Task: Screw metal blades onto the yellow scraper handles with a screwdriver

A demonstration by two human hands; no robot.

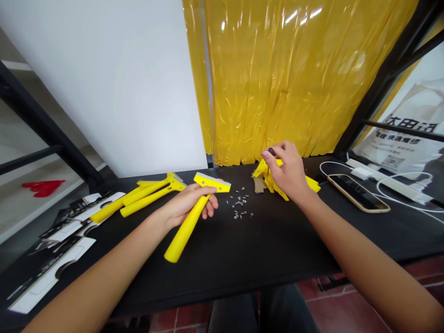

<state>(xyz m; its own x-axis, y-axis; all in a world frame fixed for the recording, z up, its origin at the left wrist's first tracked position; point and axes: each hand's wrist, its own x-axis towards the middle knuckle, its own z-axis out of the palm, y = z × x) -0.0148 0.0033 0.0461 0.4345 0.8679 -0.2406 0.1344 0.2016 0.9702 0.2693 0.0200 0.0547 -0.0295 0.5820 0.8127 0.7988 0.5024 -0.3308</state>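
One yellow T-shaped scraper [185,231] is clasped by the left hand [189,199] over the black tabletop [236,249], left of small silvery screws [239,203], while a slim dark-topped tool [271,151] is pinched by the right hand [291,169], fastening seemingly being in hand and tip alignment called for.

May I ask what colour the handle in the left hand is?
The handle is yellow, clearest in the head view.

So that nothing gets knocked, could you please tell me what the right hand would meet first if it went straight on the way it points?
Probably the yellow plastic curtain behind the table, ahead of the right hand; how much space lies between is unclear.
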